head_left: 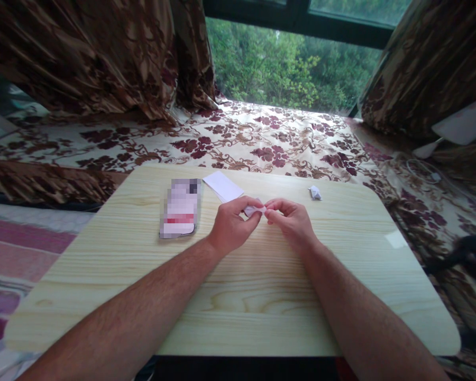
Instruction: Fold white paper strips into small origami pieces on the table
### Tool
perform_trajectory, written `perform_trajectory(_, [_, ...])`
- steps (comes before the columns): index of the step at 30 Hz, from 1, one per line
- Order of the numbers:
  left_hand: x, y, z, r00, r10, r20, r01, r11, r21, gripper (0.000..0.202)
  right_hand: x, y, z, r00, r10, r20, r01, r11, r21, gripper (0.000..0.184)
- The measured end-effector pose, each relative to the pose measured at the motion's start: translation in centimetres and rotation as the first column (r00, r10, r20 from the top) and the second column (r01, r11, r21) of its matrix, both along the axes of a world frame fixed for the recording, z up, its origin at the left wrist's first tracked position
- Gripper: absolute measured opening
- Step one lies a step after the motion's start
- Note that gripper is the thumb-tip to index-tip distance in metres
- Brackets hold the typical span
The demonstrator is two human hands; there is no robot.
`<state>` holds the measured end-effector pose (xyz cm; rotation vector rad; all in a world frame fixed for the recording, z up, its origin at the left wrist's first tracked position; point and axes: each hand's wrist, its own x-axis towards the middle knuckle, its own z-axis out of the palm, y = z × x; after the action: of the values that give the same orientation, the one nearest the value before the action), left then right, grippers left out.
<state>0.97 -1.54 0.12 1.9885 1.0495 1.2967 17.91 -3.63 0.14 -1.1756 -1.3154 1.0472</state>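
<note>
A small folded piece of white paper (254, 208) is held between my two hands, above the middle of the wooden table (262, 307). My left hand (234, 222) pinches its left part between thumb and fingers. At its right end, the fingertips of my right hand (289, 219) close on the paper. The fingers hide part of its shape. Just beyond my left hand lie flat white paper sheets (223, 186). To the right, past my right hand, a small folded white paper piece (314, 193) sits on the table.
A pixelated, phone-shaped object (179, 208) lies left of my left hand. A pale translucent patch (396, 239) is near the table's right edge. Behind the table runs a ledge with floral cloth (262, 137), between patterned curtains (135, 53) and below a window.
</note>
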Motion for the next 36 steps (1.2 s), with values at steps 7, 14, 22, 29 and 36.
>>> perform_trajectory(7, [0.0, 0.0, 0.2, 1.0, 0.0, -0.006, -0.001, 0.991, -0.134, 0.014, -0.3, -0.2, -0.4, 0.994, -0.056, 0.091, 0.044, 0.99, 0.131, 0.013])
perform_trajectory(14, [-0.1, 0.2, 0.4, 0.999, 0.001, -0.034, -0.008, 0.974, -0.225, 0.022, -0.5, -0.4, -0.3, 0.952, -0.148, 0.266, 0.086, 0.969, 0.23, 0.01])
perform_trajectory(22, [-0.1, 0.1, 0.4, 1.0, -0.002, -0.029, -0.006, 0.967, -0.256, 0.022, -0.3, -0.6, 0.0, 0.895, -0.197, 0.399, 0.061, 0.942, 0.33, 0.008])
perform_trajectory(29, [-0.2, 0.5, 1.1, 0.997, -0.072, 0.015, 0.072, 0.915, -0.396, 0.025, -0.3, -0.6, 0.0, 0.896, -0.156, 0.415, 0.001, 0.937, 0.35, 0.012])
perform_trajectory(36, [-0.4, 0.7, 1.3, 0.994, -0.104, 0.044, 0.113, 0.893, -0.436, 0.023, -0.1, -0.7, -0.1, 0.89, -0.156, 0.429, 0.009, 0.946, 0.325, 0.011])
